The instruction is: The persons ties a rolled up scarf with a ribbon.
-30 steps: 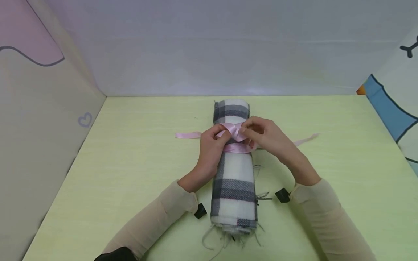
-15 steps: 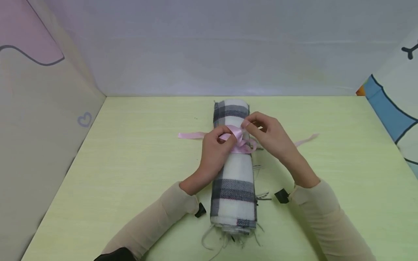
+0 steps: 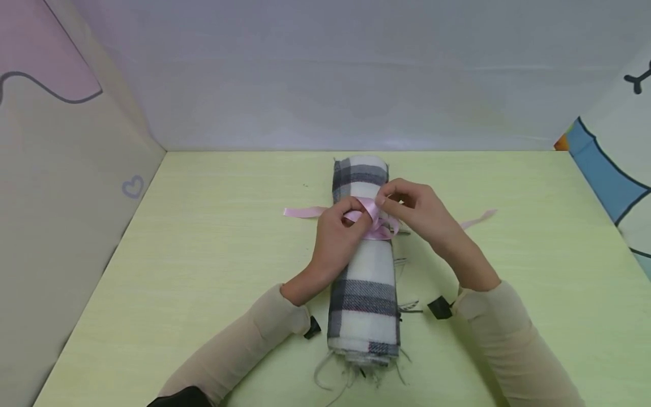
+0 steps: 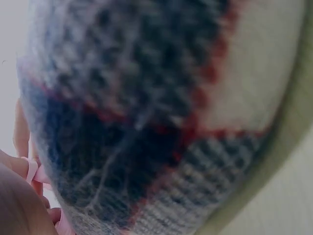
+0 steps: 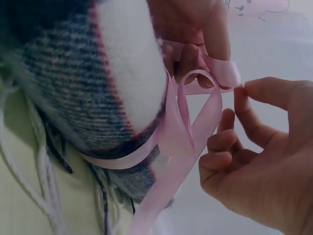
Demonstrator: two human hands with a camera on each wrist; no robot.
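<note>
A rolled plaid scarf (image 3: 364, 277) in white, grey and black lies lengthwise on the pale green table (image 3: 203, 254). A pink ribbon (image 3: 373, 221) is wrapped round its upper part, with tails trailing left (image 3: 302, 212) and right (image 3: 478, 217). My left hand (image 3: 342, 226) rests on the roll and pinches a ribbon loop. My right hand (image 3: 407, 206) pinches the ribbon just right of it; in the right wrist view its thumb and forefinger (image 5: 247, 90) nip the ribbon (image 5: 195, 122) where it loops. The left wrist view is filled by blurred scarf (image 4: 161, 107).
Panel walls enclose the table: a pale back wall (image 3: 330, 73), a left wall with a small heart mark (image 3: 132, 186), and a right wall with blue shapes (image 3: 605, 169). Scarf fringe (image 3: 351, 370) hangs at the near end.
Both hands shifted slightly along the knot and the ribbon loop drew smaller. The left ribbon tail got shorter, its end sliding toward the scarf.
</note>
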